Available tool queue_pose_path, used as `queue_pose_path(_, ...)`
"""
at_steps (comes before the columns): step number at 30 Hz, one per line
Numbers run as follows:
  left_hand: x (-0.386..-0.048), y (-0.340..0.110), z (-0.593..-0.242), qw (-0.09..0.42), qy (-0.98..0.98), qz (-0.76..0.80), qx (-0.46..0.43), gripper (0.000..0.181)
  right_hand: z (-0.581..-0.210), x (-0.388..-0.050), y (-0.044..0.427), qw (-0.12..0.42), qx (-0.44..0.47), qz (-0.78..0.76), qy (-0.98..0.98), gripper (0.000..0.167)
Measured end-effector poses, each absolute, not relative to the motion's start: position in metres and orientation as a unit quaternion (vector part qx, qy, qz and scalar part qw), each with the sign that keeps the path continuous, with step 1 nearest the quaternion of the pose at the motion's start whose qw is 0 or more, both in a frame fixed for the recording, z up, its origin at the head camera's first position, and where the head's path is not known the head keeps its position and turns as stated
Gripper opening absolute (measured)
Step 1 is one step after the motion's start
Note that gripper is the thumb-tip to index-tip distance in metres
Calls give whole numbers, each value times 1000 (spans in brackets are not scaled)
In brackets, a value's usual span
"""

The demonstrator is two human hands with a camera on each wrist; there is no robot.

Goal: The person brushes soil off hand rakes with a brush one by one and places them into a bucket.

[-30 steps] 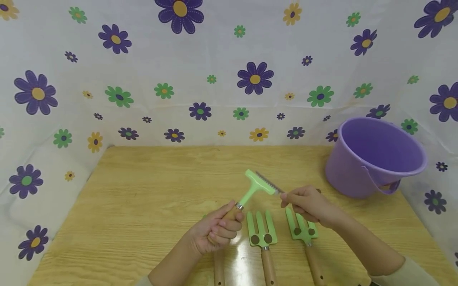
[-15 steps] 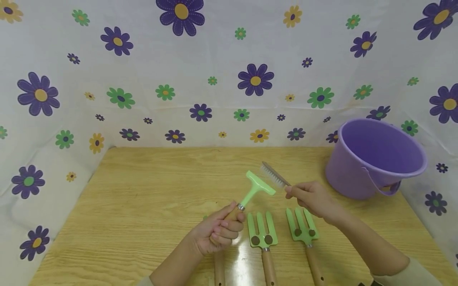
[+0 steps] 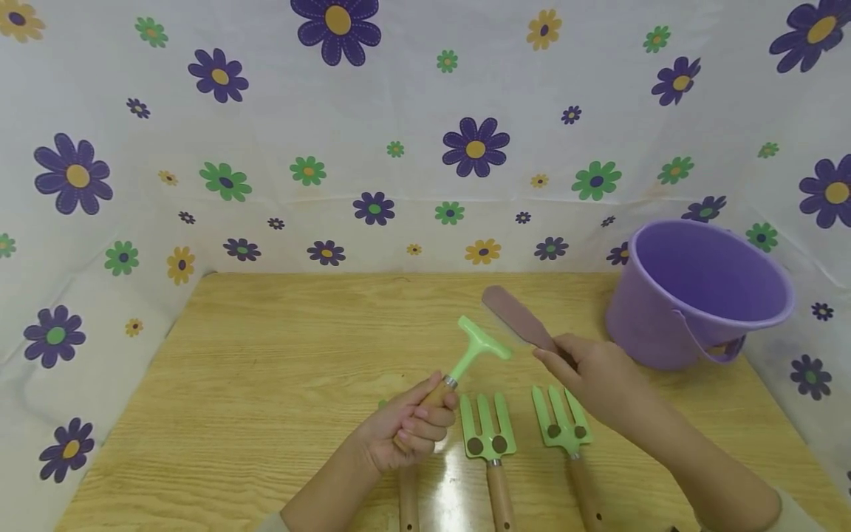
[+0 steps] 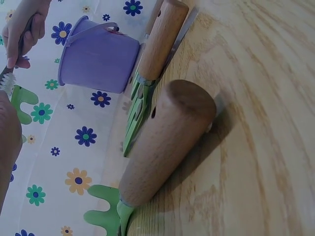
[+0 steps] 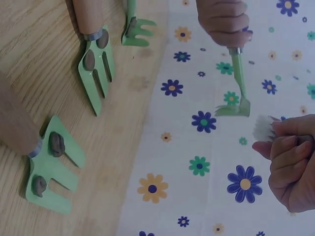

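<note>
My left hand (image 3: 408,428) grips the wooden handle of a small green hand rake (image 3: 477,346), its T-shaped head raised above the table. In my right hand (image 3: 614,384) is a brush (image 3: 518,318) with a flat brown back, held just beyond the rake head and apart from it. White bristles (image 5: 264,129) show in the right wrist view. Below the hands lie two green garden forks, the middle fork (image 3: 488,428) and the right fork (image 3: 565,425), each bearing brown lumps. A third tool's wooden handle (image 3: 408,495) lies under my left hand, which hides most of its green head.
A purple bucket (image 3: 638,325) stands at the table's back right, its handle hanging down. The wood-grain table (image 3: 266,384) meets a white flowered cloth (image 3: 266,133) at the back, which also runs along both sides.
The brush has left the rake's teeth and moved up and away. My right hand has turned, so the brush's flat back now shows. My left hand keeps the rake nearly still.
</note>
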State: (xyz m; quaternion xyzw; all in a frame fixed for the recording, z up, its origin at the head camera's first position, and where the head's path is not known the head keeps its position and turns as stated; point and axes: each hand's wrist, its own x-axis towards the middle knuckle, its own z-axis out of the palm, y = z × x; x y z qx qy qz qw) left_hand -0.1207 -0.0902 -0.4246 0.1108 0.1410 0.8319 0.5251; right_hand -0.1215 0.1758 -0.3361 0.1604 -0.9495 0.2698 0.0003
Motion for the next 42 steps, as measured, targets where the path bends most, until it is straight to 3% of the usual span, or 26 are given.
queue_pose_path(6,-121,-88,-424,525,149,831,110,52,-337,-110,166,111,251,200,-941,32)
queue_pose_path(10,-121,-86,-424,523,156,831,110,51,-344,-107,160,210,319,167,-909,43)
queue_pose_path(15,-120,-85,-423,525,157,830,103,52,-351,-107,151,267,371,150,-876,55)
queue_pose_path(22,-118,-84,-420,521,162,833,94,51,-355,-103,146,281,381,119,-873,57)
queue_pose_path(34,-115,-85,-420,517,163,835,91,52,-361,-100,143,232,380,141,-884,51)
queue_pose_path(42,-115,-84,-421,523,149,835,83,52,-364,-103,142,237,371,122,-889,55)
